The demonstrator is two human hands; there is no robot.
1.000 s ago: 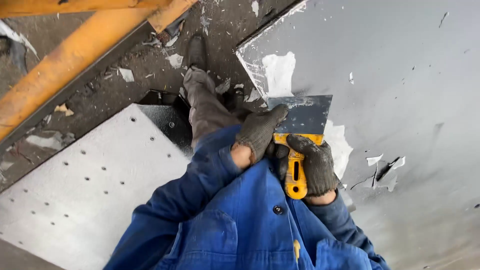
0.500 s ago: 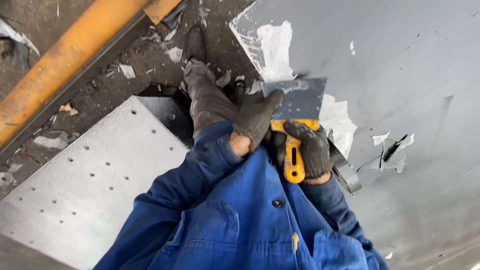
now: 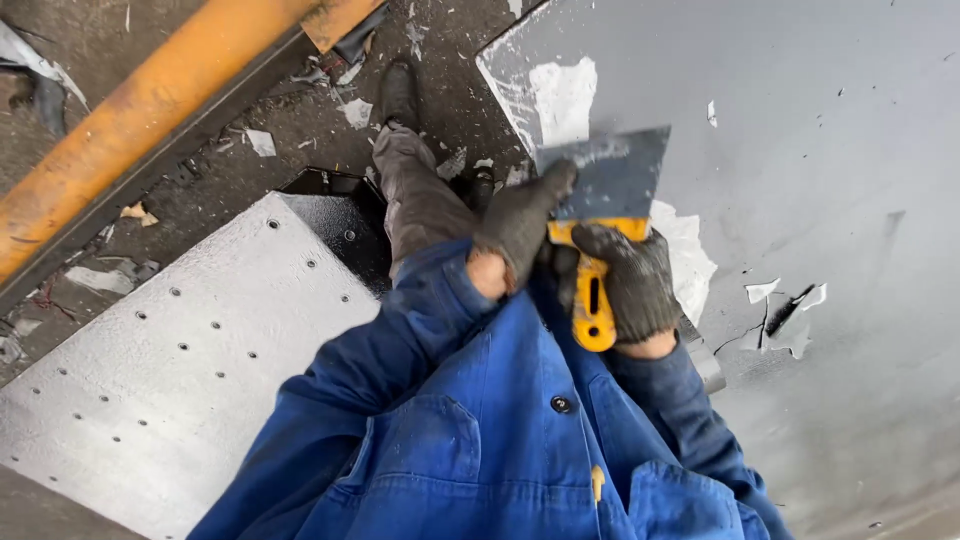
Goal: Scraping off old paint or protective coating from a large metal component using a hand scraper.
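Scraper — blade up, handle down; right hand fingers wrapped, left hand fingers pressing blade.

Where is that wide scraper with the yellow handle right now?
In the head view, the wide metal scraper with the yellow handle sits centre-right, gripped by both dark-gloved hands, left hand and right hand, its blade flat against the grey painted panel beside a white bare patch.

Both gloved hands press scraper against grey panel.
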